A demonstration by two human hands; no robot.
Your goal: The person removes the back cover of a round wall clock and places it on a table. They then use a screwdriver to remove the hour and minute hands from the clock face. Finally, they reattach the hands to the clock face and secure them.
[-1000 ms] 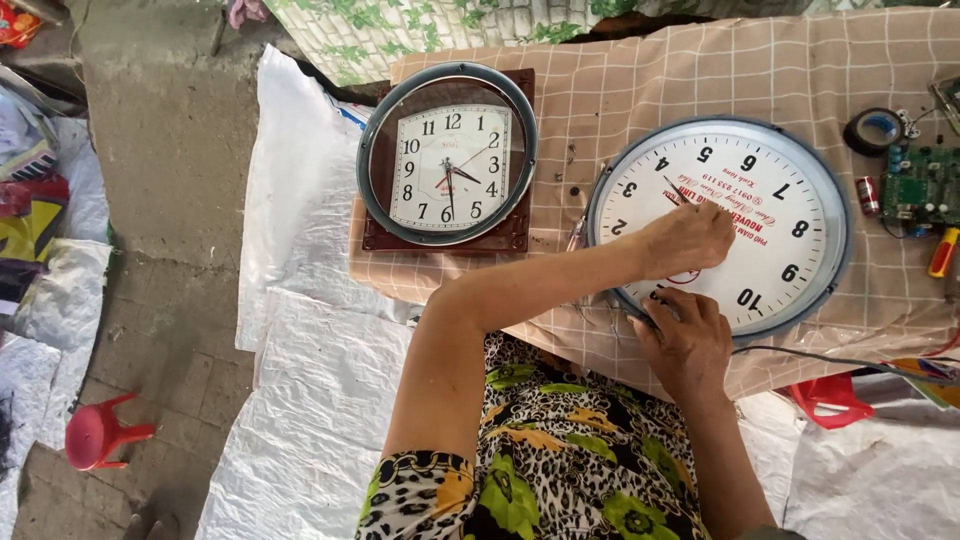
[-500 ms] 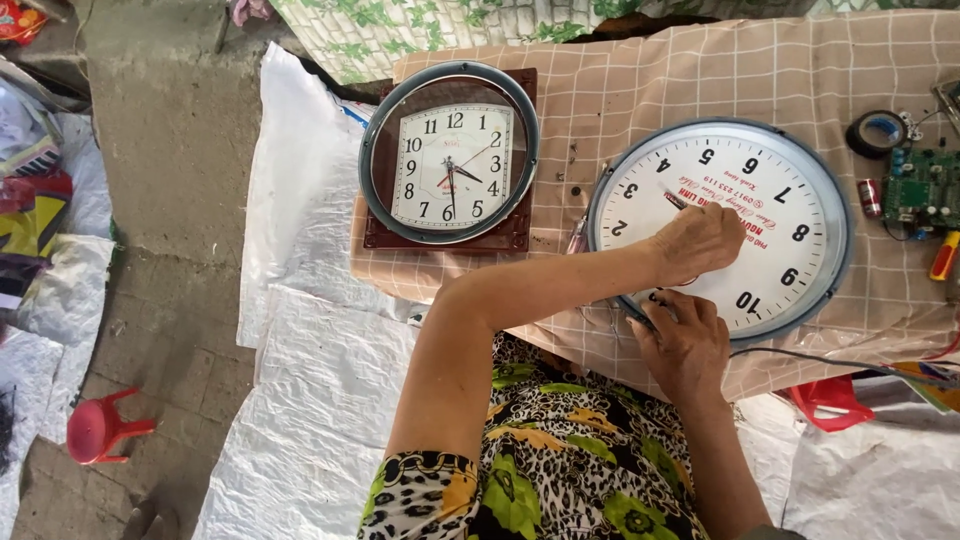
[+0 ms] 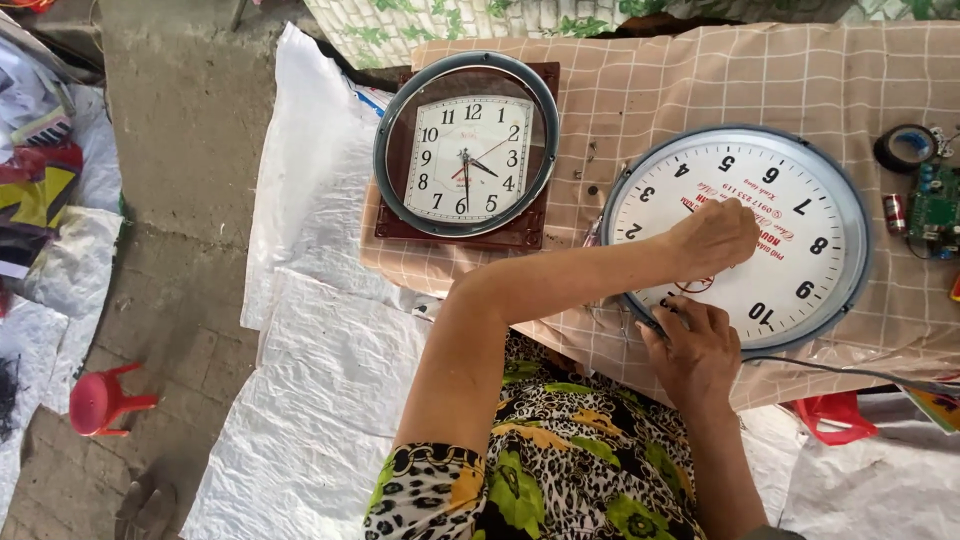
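Nearest the camera, at lower right of the frame, the near rim of the large round clock (image 3: 790, 215) is pinched by the right hand (image 3: 697, 345), its grip curled shut on the edge. Farther up, the left hand (image 3: 712, 238) is laid on the dial's centre, fingers bunched, apparently working at the hands' hub; what is held there cannot be told. A steady rim and fine fingertip work seem called for next. Beyond, at upper centre on the checked surface (image 3: 680, 90), a smaller clock (image 3: 466, 145) is seen.

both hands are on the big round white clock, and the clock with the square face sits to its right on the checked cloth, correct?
Not quite. The head view shows the clock with the square face to the left of the big round white clock, not to its right. The rest holds: the left hand and right hand are on it, on the checked cloth.
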